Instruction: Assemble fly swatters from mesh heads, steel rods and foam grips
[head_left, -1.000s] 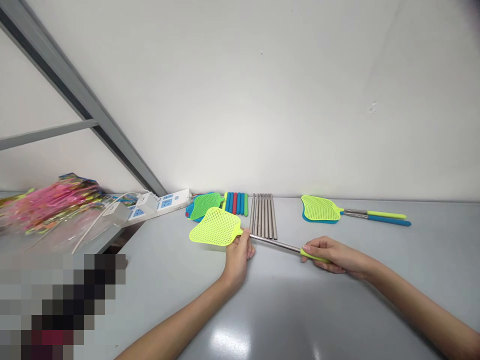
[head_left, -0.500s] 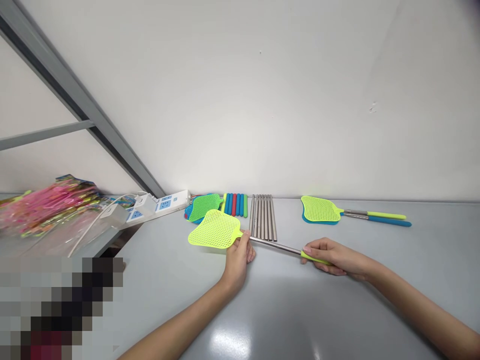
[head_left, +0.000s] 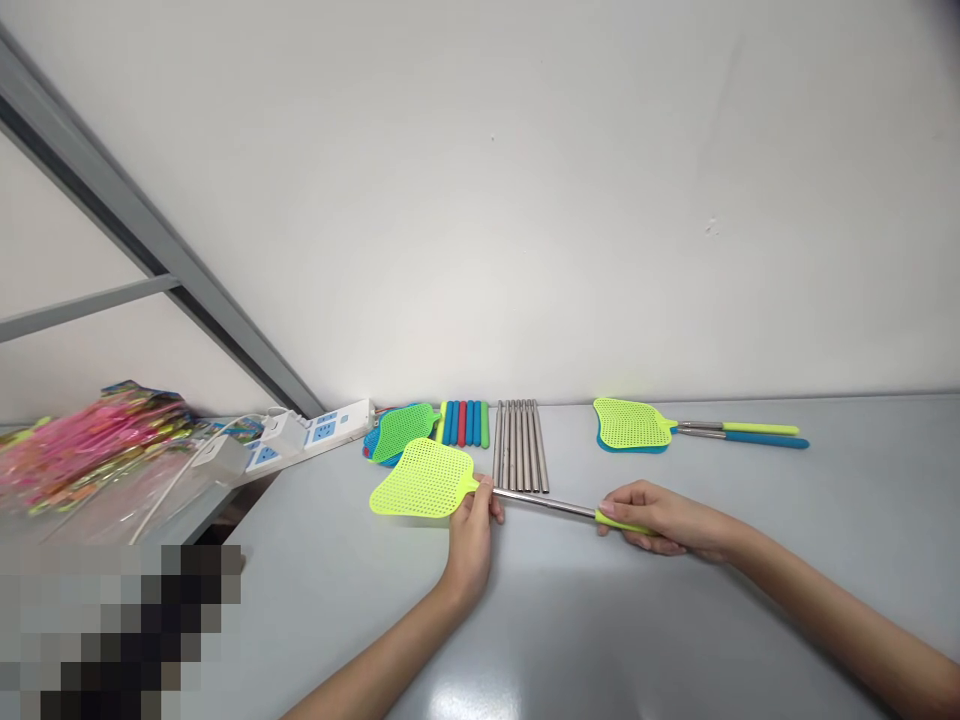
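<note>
A yellow-green fly swatter (head_left: 425,478) with a metal shaft is held over the table by both my hands. My left hand (head_left: 472,530) is closed around the shaft just below the perforated head. Around the yellow-green handle, at the other end, my right hand (head_left: 652,517) is closed. Behind the swatter lie a row of bare metal rods (head_left: 522,445), a row of coloured handle grips (head_left: 465,424) and a pile of swatter heads (head_left: 406,432) with a green one on top. Two whole swatters, a yellow-green one (head_left: 634,423) and a blue one (head_left: 765,439), lie together at the right.
A white power strip (head_left: 337,425) with plugged-in adapters (head_left: 223,458) and a cable stands at the left. Beyond it are pink items in clear plastic bags (head_left: 105,440). A white wall (head_left: 525,250) rises behind the grey table (head_left: 600,640).
The view has tilted and shifted slightly, so the things on the table appear a little lower and further left. Both hands keep the same hold on the swatter.
</note>
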